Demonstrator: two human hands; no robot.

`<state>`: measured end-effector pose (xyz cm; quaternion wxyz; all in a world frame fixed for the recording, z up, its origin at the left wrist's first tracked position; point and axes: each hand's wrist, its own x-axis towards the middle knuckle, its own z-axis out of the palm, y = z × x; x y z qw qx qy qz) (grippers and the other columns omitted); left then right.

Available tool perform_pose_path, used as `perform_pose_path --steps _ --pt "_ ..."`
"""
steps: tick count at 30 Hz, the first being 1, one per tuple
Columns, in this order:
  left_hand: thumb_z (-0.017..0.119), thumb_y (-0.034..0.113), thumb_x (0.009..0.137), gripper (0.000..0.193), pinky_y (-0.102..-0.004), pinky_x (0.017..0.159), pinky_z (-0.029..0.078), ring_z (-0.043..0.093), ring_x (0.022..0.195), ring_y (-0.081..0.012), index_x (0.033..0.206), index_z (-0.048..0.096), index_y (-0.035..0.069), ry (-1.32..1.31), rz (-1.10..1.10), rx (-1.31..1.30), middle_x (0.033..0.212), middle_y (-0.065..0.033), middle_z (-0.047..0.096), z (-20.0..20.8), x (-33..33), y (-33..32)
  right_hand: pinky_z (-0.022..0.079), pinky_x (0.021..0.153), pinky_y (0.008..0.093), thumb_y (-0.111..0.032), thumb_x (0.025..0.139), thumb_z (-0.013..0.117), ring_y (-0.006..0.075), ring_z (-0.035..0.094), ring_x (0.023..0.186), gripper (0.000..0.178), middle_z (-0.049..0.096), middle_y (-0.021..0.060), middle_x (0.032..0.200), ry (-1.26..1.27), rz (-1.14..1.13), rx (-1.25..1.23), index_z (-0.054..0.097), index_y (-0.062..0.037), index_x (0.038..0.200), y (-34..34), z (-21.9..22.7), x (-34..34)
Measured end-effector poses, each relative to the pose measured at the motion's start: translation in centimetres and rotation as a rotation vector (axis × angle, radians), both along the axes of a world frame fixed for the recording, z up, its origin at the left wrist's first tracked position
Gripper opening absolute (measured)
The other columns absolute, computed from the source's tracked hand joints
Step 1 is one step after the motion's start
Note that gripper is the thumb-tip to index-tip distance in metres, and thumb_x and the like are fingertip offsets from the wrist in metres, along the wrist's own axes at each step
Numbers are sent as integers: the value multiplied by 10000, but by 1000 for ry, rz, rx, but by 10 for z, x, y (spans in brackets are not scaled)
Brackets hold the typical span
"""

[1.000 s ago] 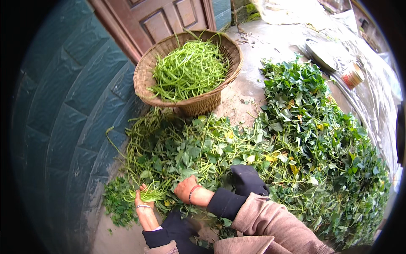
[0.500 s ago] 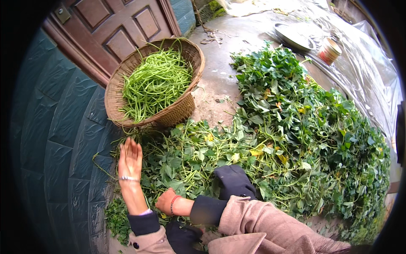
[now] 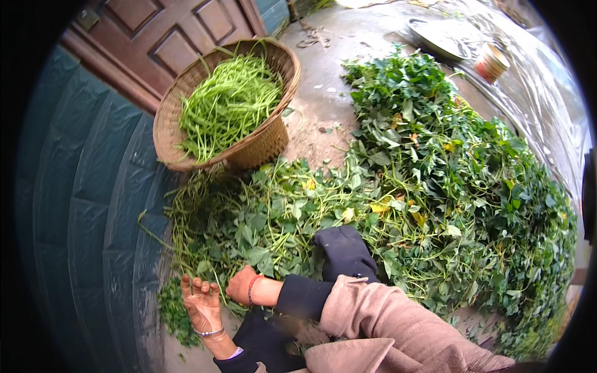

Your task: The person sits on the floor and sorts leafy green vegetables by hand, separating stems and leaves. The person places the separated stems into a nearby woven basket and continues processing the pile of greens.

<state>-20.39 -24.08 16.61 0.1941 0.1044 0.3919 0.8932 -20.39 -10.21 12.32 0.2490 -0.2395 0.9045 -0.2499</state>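
My left hand (image 3: 202, 306), with a silver bangle at the wrist, is low at the left, palm up. Its fingers are apart and slightly bent, and I see nothing held in them. Just right of it, my right hand (image 3: 243, 285), wearing a red and dark bracelet, is closed in a fist. What it grips is hidden, though thin green stems show beside it. Both hands are at the near edge of a heap of leafy green vines (image 3: 292, 230). Beyond them a wicker basket (image 3: 258, 144) holds a mound of long, thin green stems (image 3: 230, 102).
A brown panelled door (image 3: 180, 37) and dark teal wall (image 3: 81, 205) bound the left. Taller leafy vines (image 3: 460, 180) fill the right. Behind them are a round metal pan (image 3: 438, 40), an orange-red can (image 3: 491, 64) and clear plastic sheeting (image 3: 535, 81).
My left hand has come down from near the basket to beside my right hand and turned palm up. My right fist has shifted only slightly.
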Motion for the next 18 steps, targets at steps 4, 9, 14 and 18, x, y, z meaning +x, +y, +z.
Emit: perform_pose_path --steps 4,9,14,18 --pt "786 231 761 678 -388 959 449 532 947 -158 1337 450 106 59 -36 237 1015 -25 519 11 21 -18 493 690 532 -169 867 595 264 655 1013 253 684 29 1108 -10 27 19 693 -148 1099 -1 2 5" --pt "702 148 851 391 -326 772 526 558 746 -145 1181 532 24 205 450 -227 873 -68 583 -14 -51 -8 433 699 418 -263 855 551 216 664 846 175 688 11 894 114 55 4 711 -202 895 -7 -5 35" --pt "636 122 913 197 -242 681 550 632 736 -122 1077 630 12 2 480 -785 871 -76 669 -126 -184 -15 436 683 411 -278 878 524 231 617 868 223 633 53 907 34 282 -128 649 -158 1019 32 22 91" --pt "571 90 938 182 -290 751 534 658 797 -184 1071 634 -18 241 320 -1055 940 -127 684 -224 -277 8 408 703 374 -209 856 506 213 590 816 186 606 42 816 313 -59 -180 635 -91 919 80 31 95"
